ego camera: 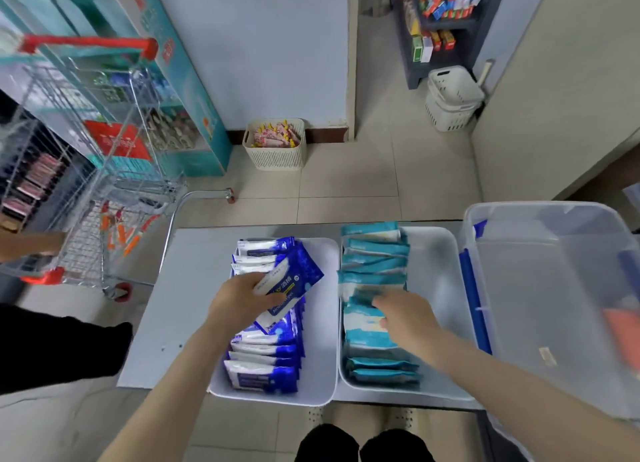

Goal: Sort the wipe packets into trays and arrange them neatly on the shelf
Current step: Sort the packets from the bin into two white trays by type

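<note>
Your left hand [242, 302] pinched a dark blue plastic wipe packet [294, 281] above the white rectangular tray [322, 340] at lower centre. Your right hand [405, 319] touched teal wipe packets [374, 264] in the neighbouring tray [436, 278], fingers too blurred to tell

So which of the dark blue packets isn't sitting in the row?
The tilted packet gripped by the left hand, raised above the middle of the left tray. The other dark blue packets stand filed in a row.

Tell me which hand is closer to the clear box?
Right. The right hand is over the teal packets, in the tray beside the clear box; the left hand holds a blue packet one tray farther.
</note>
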